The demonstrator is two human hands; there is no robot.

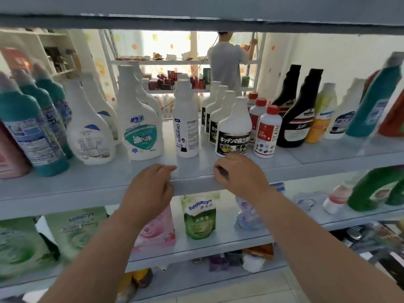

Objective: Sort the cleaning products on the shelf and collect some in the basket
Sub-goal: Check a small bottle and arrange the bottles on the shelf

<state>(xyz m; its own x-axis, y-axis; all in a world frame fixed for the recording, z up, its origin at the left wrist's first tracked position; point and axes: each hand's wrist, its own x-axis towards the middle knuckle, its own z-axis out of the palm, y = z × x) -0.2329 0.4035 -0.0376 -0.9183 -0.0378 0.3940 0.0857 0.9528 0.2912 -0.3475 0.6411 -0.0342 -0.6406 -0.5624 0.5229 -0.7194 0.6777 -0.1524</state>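
left hand (150,189): fingers loosely curled, holding nothing; forefinger tip lies on the shelf's front edge, below and just left of the Oil bottle.
right hand (238,178): fingers curled under, nothing in them; knuckles at the same front edge, below and to the right of the Oil bottle. Cannot tell whether it touches the edge.
hands together: apart, with the Oil bottle's base above the gap between them.
Oil bottle (187,127): landmark. Tall, white, capped, upright near the shelf front, label facing out.
shelf (87,186): pale grey-blue board under the Oil bottle; it carries all the bottles noted below.
black-label bottle (232,130): white, upright, just right of the Oil bottle; a row of the same kind runs back behind it.
red-cap bottle (267,132): right of the Oil bottle, just past the black-label bottle; two more behind it.
black bottles (299,114): two, upright, further right of the Oil bottle.
teal-label bottle (142,119): white, upright, just left of the Oil bottle; another behind it.
bath bottle (89,127): white, further left of the Oil bottle.
teal bottles (28,127): row at far left of the Oil bottle, blurred.
green pouch (200,217): upright, one shelf down, almost straight under the Oil bottle.
pink pouch (157,230): below and left of the Oil bottle, partly hidden by the left forearm.
person (227,60): well behind the Oil bottle, back turned, at another rack.
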